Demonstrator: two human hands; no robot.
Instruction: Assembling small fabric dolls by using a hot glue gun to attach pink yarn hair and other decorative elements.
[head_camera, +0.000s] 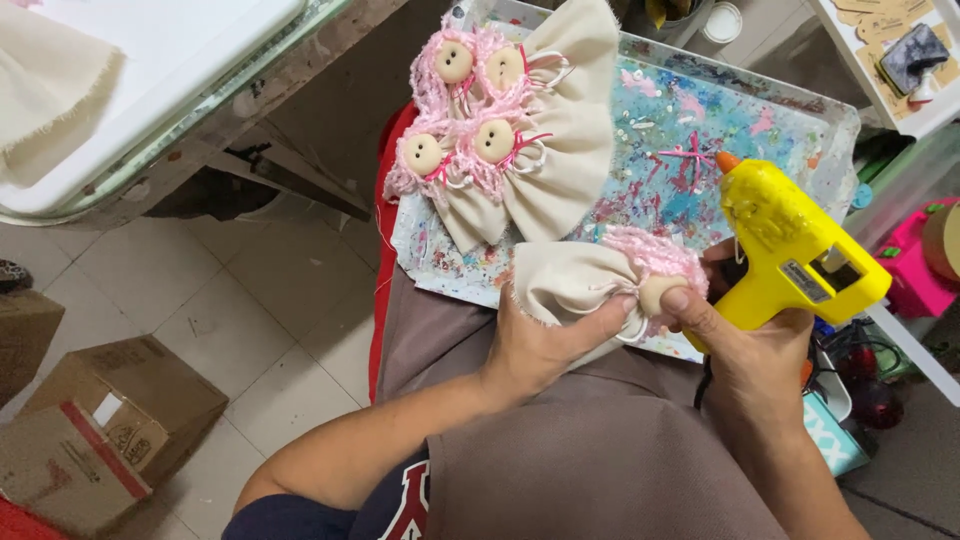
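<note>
A small cloth doll (600, 285) with a cream fabric body, a wooden bead head and fuzzy pink hair lies at the near edge of a paint-splattered tray (690, 110) resting on the person's lap. The left hand (545, 345) reaches in from below with the wrist bent slightly; its grip is closed around the doll's body, thumb pressed across the neck. The right hand (750, 350) comes in just right of the doll, its grip wrapped around the handle of a yellow glue gun (790, 245), while the thumb stretches out to touch the bead head. The gun's orange nozzle points up and away from the doll. Farther up the tray from the doll lie four finished dolls (510, 130) in a cluster. Well left of the doll, cardboard boxes (95, 430) sit on the tiled floor.
</note>
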